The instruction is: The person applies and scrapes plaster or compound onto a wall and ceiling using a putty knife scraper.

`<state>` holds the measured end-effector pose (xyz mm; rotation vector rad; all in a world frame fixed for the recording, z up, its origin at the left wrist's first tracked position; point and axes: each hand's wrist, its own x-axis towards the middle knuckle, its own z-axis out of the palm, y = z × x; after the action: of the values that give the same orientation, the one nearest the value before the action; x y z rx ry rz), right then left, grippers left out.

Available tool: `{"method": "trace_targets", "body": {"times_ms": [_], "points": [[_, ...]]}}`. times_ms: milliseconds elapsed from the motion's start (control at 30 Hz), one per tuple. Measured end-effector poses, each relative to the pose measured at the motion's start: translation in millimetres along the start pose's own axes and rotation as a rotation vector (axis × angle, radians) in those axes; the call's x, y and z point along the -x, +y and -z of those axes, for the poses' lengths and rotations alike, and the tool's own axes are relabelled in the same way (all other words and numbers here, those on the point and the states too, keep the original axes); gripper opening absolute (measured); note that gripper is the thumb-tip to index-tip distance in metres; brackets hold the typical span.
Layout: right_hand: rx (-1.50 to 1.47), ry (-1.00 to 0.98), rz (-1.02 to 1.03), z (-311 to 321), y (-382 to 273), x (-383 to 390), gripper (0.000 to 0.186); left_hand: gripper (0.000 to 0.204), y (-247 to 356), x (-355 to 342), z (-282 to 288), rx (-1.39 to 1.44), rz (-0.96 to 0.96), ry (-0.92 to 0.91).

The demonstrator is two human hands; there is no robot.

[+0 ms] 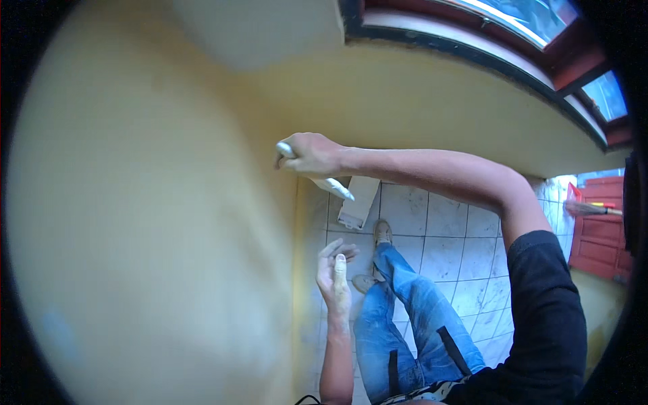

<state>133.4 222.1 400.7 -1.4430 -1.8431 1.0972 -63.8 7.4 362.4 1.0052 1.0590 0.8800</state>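
Note:
High at the centre, my right hand (307, 152) is closed around a long white object (331, 185), perhaps a plaster-coated tool, held close to the yellow wall (155, 202); whether it touches the wall I cannot tell. Lower down, my left hand (336, 270) is raised beside the wall, fingers apart and loosely curved, with pale dust on it and nothing held.
A white oblong box (358, 209) lies on the tiled floor (445, 260) near my feet. Above is a window with a dark red frame (567, 54). At the right are a red panelled door (597, 236) and a broom (587, 209).

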Motion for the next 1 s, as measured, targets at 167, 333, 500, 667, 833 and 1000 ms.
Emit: {"method": "trace_targets", "body": {"times_ms": [167, 333, 500, 667, 833, 1000], "points": [[-0.308, 0.023, -0.137, -81, 22, 36, 0.028, 0.037, -2, 41, 47, -0.052, 0.048, 0.128], [-0.091, 0.293, 0.055, -115, -3, 107, 0.025, 0.041, -3, 55, 80, -0.111, 0.1, 0.25], [0.735, 0.043, 0.365, -158, 22, 158, 0.021, 0.047, -55, 30, 85, 0.102, 0.362, 0.087], [0.562, 0.013, 0.362, -141, 44, 156, 0.014, 0.046, -95, -30, 52, 0.508, 0.588, 0.214], [0.432, 0.009, 0.316, -143, 66, 182, 0.014, 0.037, -105, -51, 25, 0.697, 0.735, 0.08], [0.245, 0.009, 0.105, -151, 71, 224, 0.03, 0.035, -134, -33, 30, 0.582, 0.837, 0.084]]}}
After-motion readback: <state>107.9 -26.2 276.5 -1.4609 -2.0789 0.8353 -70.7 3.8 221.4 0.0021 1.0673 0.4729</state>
